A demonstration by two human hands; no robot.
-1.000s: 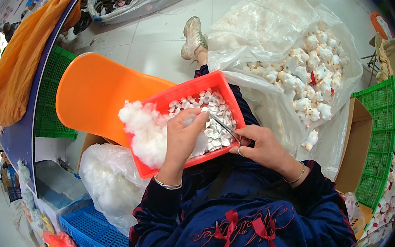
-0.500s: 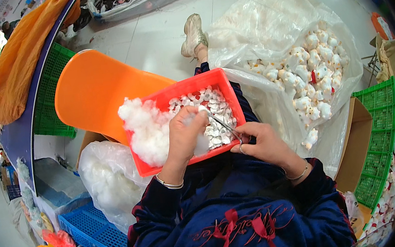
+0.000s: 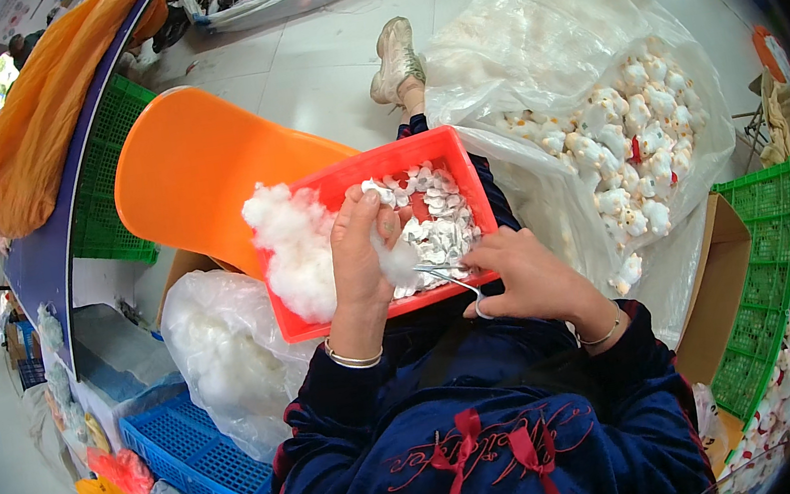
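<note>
Stuffing small white toy skin point(image 3: 399, 259) over red tray point(image 3: 458, 152) on lap | left hand point(image 3: 359, 257) fingers pinching it shut | right hand point(image 3: 520, 275) closed on metal tweezers point(image 3: 446, 275) | next, likely: tweezers push white fibrefill point(image 3: 293, 251) inside.

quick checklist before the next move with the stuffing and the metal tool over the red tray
1. Left hand has a grip on a tuft of white stuffing: ok.
2. Right hand holds the thin metal tool, tip toward the tuft: ok.
3. Tool tip actually touching the tuft: cannot tell.
4. Red tray rests on the lap, under both hands: ok.
5. Loose stuffing pile sits at the tray's left end, spilling over the rim: not ok.
6. Small white pieces lie inside the tray: ok.
</note>
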